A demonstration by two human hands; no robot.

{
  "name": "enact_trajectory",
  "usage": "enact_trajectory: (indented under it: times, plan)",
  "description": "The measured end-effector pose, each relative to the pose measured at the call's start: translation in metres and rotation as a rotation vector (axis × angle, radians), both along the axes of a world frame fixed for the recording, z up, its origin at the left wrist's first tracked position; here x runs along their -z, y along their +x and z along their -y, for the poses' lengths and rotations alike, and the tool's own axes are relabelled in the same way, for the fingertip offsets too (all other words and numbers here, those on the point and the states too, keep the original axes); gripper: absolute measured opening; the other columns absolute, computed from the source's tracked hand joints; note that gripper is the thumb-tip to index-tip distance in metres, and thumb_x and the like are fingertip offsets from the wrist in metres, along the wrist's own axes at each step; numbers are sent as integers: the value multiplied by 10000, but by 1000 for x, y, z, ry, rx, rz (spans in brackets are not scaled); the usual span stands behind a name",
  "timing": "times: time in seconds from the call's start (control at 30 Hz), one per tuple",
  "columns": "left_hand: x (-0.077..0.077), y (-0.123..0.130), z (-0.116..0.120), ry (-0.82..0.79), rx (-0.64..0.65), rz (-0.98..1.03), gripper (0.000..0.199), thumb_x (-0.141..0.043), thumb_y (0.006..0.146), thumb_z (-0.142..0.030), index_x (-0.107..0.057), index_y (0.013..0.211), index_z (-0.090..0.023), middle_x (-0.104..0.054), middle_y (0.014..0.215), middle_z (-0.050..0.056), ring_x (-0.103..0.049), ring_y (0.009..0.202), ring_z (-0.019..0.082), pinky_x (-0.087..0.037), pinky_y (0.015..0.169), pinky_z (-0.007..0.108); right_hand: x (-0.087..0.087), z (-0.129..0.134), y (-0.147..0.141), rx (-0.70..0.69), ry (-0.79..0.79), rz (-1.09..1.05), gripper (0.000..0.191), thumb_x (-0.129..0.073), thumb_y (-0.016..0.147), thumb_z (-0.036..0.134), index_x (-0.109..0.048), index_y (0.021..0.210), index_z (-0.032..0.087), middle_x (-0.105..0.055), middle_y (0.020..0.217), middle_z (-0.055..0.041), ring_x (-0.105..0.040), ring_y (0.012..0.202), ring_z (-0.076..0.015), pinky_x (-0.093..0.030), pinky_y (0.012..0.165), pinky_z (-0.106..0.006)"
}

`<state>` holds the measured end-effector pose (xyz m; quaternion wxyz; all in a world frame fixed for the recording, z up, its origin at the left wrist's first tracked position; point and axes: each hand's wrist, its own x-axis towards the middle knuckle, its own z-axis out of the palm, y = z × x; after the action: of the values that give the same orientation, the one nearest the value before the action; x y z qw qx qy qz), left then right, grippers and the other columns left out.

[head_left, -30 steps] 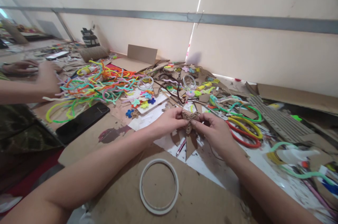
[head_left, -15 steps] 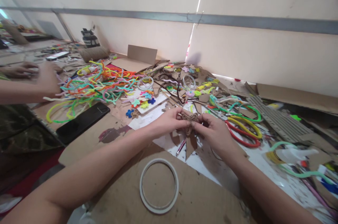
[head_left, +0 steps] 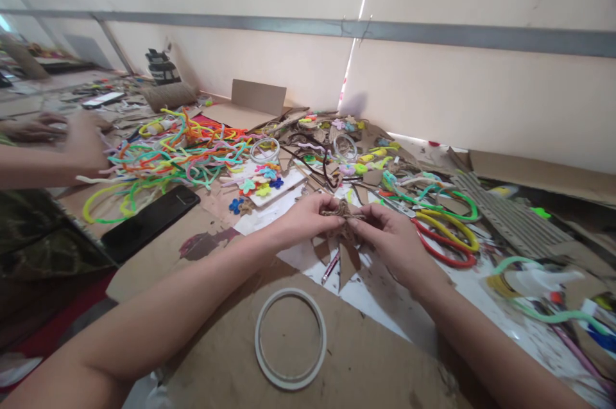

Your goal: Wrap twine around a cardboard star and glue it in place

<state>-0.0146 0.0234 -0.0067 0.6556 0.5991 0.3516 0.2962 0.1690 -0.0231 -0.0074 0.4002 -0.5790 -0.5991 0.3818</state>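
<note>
A small brown twine piece (head_left: 343,211) is pinched between both hands at the middle of the head view. My left hand (head_left: 310,223) has its thumb and fingers closed on the left side of it. My right hand (head_left: 385,229) grips its right side the same way. Below the hands, cut cardboard pieces (head_left: 349,261) and a pink pencil (head_left: 330,268) lie on white paper (head_left: 375,306). Nearer to me, a white tape ring (head_left: 258,346) rests flat on a cardboard sheet (head_left: 216,357).
Tangled coloured pipe cleaners (head_left: 192,146) and a black phone (head_left: 151,221) lie to the left. Another person's hands (head_left: 81,139) are at the far left. Scissors with red handles (head_left: 445,252) and a glue bottle (head_left: 529,282) lie to the right.
The twine piece has changed its angle between my fingers and now looks wider and more spread. Both hands stay closed on it in nearly the same place.
</note>
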Motion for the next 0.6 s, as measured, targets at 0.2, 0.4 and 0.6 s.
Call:
enact_trajectory:
  times: [0.2,0.4,0.6]
  plan:
    - [-3,0,0,-1,-91,-81,91,-636,782,-124,-589,852,-156,-606,652,-21,-548,535,90,-387,501,195,-4,3,1,89,144,193,356,-680,812,417,-646,1098,208,-653,755,2,-597,648,-182,-439,587,-292]
    - [0,3,4,-14,-169,-2,157,-671,769,-134,-567,885,-157,-628,700,-11,-580,555,103,-426,531,211,-7,8,0,102,406,386,172,-623,877,305,-676,1004,203,-690,781,-17,-611,657,-178,-431,615,-295]
    - [2,3,4,43,-137,-29,176,-675,732,-112,-588,880,-150,-627,703,-14,-586,592,109,-415,548,204,-5,7,0,56,610,573,134,-583,922,252,-710,913,210,-730,845,-60,-648,765,-228,-447,735,-354]
